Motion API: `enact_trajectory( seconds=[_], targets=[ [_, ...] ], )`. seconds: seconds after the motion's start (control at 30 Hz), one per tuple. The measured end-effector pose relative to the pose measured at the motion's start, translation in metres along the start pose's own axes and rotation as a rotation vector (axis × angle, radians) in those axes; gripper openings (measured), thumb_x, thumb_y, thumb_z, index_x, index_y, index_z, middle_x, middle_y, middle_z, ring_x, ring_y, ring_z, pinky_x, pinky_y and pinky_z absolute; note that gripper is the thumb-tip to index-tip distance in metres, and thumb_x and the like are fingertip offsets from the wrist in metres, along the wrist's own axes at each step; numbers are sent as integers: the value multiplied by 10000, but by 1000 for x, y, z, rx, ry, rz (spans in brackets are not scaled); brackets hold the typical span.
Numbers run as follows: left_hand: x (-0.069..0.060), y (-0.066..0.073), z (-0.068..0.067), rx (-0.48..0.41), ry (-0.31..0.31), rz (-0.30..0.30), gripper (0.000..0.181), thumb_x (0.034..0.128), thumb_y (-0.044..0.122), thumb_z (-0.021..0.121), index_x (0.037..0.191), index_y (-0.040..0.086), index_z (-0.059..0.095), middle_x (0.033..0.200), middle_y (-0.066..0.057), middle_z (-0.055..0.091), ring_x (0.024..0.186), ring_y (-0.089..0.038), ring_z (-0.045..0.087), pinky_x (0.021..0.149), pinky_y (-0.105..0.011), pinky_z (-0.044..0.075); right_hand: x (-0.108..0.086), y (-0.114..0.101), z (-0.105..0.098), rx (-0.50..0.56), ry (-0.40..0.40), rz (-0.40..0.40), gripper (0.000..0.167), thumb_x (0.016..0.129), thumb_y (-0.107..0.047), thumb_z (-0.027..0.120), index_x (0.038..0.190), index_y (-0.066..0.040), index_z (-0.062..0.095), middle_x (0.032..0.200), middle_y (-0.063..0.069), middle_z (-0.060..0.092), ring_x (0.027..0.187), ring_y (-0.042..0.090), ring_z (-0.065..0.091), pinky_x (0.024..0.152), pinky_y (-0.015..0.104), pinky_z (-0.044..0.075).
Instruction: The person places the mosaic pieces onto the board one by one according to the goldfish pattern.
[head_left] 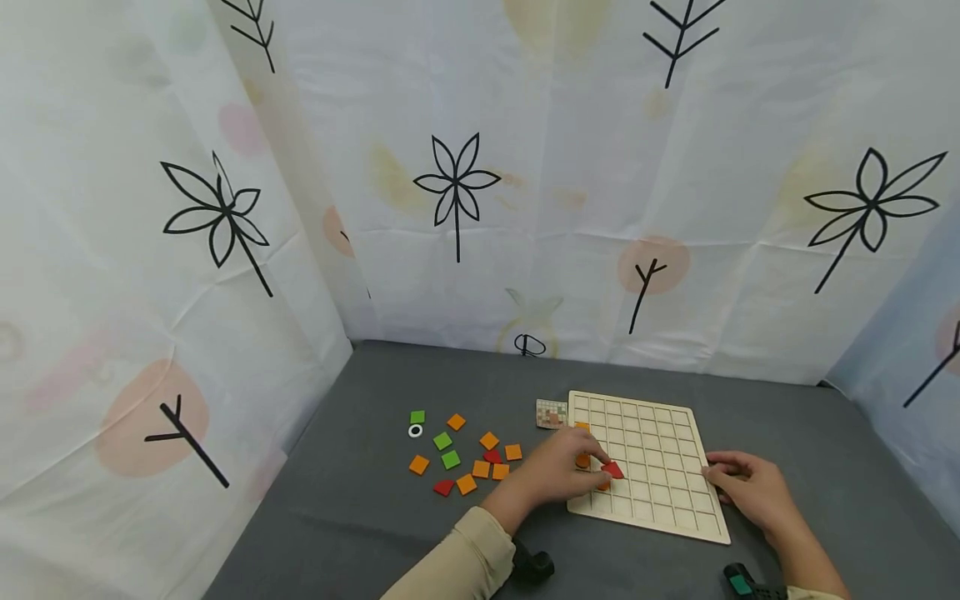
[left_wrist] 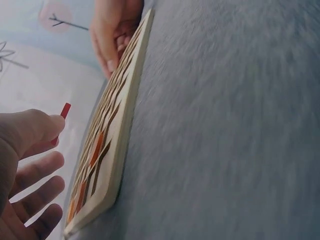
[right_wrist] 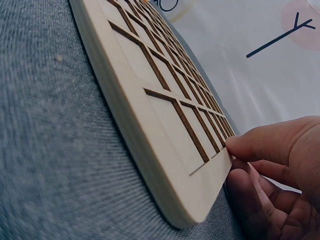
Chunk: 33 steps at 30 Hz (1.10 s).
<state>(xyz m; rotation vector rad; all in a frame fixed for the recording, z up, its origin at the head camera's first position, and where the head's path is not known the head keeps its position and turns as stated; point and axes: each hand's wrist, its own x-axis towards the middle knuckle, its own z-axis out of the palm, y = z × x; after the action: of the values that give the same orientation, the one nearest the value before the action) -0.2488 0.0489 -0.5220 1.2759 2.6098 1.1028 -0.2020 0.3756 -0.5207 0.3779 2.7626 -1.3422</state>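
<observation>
My left hand [head_left: 557, 463] pinches a small red tile [head_left: 614, 470] between thumb and forefinger, above the left part of a pale wooden grid board [head_left: 660, 467]. In the left wrist view the red tile [left_wrist: 66, 110] is held clear of the board, with the other fingers spread loosely. Several orange tiles [head_left: 582, 461] lie in the board's left cells, partly hidden by that hand. At the board's right edge, my right hand [head_left: 753, 487] grips the rim, thumb on top and fingers curled against the side, as the right wrist view shows.
Loose orange tiles [head_left: 467, 484], green tiles [head_left: 442, 442] and red tiles [head_left: 443, 487] lie left of the board on the grey cloth. Among them is a white ring-shaped piece [head_left: 416, 431]. A small patterned card [head_left: 551, 413] touches the board's upper left. Printed curtains stand behind.
</observation>
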Motion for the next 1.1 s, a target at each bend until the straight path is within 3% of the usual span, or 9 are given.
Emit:
enact_trajectory(
  seconds=[0.2,0.33,0.9,1.1],
  targets=[
    [9,7,12,92,-29,40,204,1017,292,735,1142,161,829,1141,40,746,1048,-39,637,902,-101,472,1,0,2,-7,20,-4,505,1016,-179,678,1403,132,584,1065,165,714,823,77,652,650,279,596],
    [10,9,15,159,-39,71,184,1009,291,745,1107,168,842,1082,51,754,969,-11,641,849,-90,457,2,1,2,-9,20,-7,503,1014,-182,684,1398,129,589,1055,159,714,821,79,651,650,274,595],
    [10,8,23,214,1,73,179,976,195,729,1110,186,848,1012,58,691,823,22,519,780,-90,389,2,2,2,-3,17,11,506,1015,-180,683,1401,131,583,1049,151,708,829,98,646,650,280,593],
    [11,10,23,233,2,62,176,1007,283,727,1111,204,845,1019,68,685,829,28,521,782,-86,378,1,1,0,1,9,2,517,1019,-194,685,1407,131,579,1067,159,713,829,74,653,659,279,597]
  ],
)
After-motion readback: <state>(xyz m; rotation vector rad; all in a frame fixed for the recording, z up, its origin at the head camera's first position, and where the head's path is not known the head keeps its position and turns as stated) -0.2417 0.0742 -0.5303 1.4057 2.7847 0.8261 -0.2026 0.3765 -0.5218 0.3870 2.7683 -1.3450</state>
